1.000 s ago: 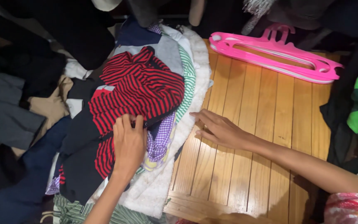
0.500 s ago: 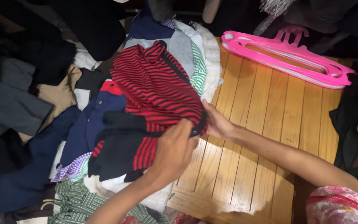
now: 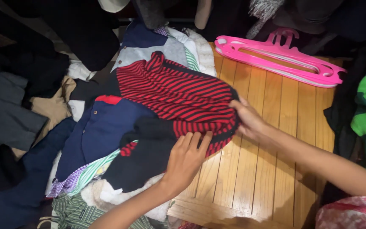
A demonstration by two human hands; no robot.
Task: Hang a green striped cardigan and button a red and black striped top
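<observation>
Head cam: striped garment point(image 3: 178, 95) now further right, both hands point(image 3: 185, 159) on it.

Soft matt knit cloth makes up the striped garment point(image 3: 178, 99) under both hands; beyond the right hand, a glossy plastic hanger point(image 3: 280, 57) on smooth varnished wooden worktop point(image 3: 267, 169).

We have only 1 view, from a camera worn on the head, looking steeply down and slightly forward. It sits close, so our forearms enter from the bottom edge. The wooden slatted surface point(image 3: 267, 169) fills the lower right, the heap of clothes point(image 3: 106, 140) the left, and a pink hanger point(image 3: 280, 59) lies toward the top.
</observation>
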